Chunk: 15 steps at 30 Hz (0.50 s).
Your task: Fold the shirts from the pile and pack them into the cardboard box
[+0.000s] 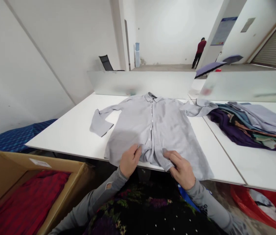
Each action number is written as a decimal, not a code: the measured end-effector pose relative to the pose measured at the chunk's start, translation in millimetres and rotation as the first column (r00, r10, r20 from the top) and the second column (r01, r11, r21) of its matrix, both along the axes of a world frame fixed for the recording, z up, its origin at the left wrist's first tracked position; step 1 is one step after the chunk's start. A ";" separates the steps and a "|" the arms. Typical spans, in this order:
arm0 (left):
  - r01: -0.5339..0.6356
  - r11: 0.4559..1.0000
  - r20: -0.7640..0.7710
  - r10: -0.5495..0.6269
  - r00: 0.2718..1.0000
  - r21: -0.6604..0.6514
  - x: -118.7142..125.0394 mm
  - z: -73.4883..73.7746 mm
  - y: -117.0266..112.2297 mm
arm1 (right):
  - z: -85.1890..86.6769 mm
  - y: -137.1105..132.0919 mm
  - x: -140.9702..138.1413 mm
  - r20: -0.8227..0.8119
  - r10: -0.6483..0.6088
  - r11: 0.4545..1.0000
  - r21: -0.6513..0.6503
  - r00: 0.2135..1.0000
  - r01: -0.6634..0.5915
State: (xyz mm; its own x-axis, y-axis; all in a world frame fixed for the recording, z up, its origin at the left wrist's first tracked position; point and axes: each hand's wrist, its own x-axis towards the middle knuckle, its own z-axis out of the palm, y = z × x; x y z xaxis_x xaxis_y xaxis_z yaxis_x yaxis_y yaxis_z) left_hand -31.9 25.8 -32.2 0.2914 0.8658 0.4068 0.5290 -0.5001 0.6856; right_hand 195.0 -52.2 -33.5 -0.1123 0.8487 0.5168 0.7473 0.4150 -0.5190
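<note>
A light grey button-up shirt (133,120) lies front up on the white table (76,127), its collar at the far side and its hem hanging over the near edge. One sleeve is bent out to the left; the other reaches right, towards a clothes pile. My left hand (129,160) pinches the left front edge near the hem, by the button row. With my right hand (181,168) I grip the opposite front edge at the hem. The two front panels are slightly parted between my hands at the bottom, while higher up they lie together.
Folded and crumpled clothes (248,125) are piled on the right table. A cardboard box (79,176) with a red checked garment (30,202) stands at lower left. A red bag (240,195) is on the floor at right. Frosted dividers (152,81) edge the table; a person (199,52) stands far behind.
</note>
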 end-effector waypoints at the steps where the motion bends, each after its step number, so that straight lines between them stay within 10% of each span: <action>1: 0.053 0.999 -0.029 -0.052 0.998 0.015 2.6 -0.3 -0.6 | 1.8 0.4 -2.3 -0.014 -0.022 0.999 0.023 1.000 0.022; 5: 0.338 0.937 -0.173 -0.319 0.932 0.093 9.3 -2.2 -7.7 | 4.1 2.7 -15.6 -0.069 -0.204 0.973 0.099 0.977 0.210; 8: 0.451 0.880 -0.263 -0.404 0.876 0.151 -2.0 -3.4 -10.6 | 5.2 2.4 -20.6 0.218 -0.088 0.996 0.010 0.972 0.088; 11: 0.261 0.936 -0.321 -0.178 0.930 0.237 -36.1 -7.8 -3.9 | 9.9 -6.2 -2.6 0.291 0.058 0.997 -0.067 0.955 -0.040; 15: -0.273 0.898 -0.432 0.410 0.803 0.344 -92.3 -16.4 17.4 | 10.3 -26.6 61.9 0.165 -0.387 0.922 0.089 0.907 0.377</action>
